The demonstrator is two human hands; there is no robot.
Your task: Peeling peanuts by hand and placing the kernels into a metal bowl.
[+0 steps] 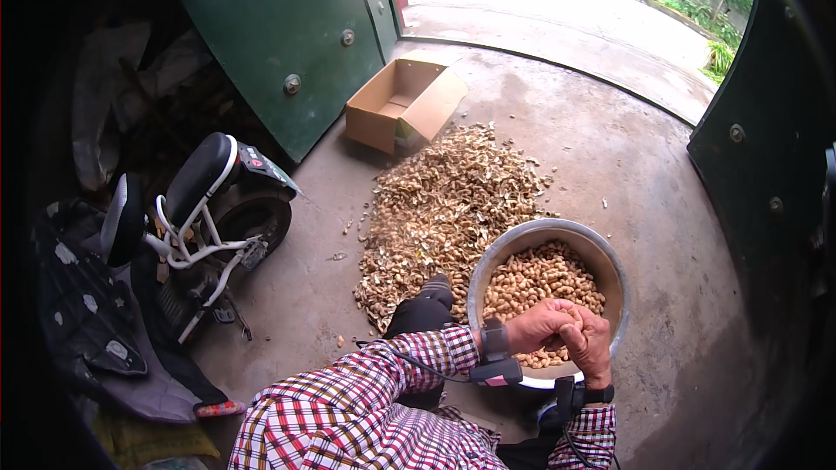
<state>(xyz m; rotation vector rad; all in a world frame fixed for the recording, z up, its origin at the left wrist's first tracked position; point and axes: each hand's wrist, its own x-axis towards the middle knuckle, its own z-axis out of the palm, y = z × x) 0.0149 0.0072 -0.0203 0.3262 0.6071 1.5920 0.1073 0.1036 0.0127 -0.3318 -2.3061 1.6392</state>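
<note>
A wide metal basin holds a heap of unshelled peanuts. Over its near right side my left hand and my right hand meet, fingertips against fingertips. Both hands are closed in a pinch, and whatever lies between the fingers is hidden by them. Beyond and to the left of the basin, a large pile of broken peanut shells spreads over the floor. My dark shoe touches the near edge of that pile.
An open cardboard box stands behind the shells, by a green metal door. At left is a small scooter with a dark padded cover. Another door leaf stands at right. Outside, the doorway opens onto pale paving.
</note>
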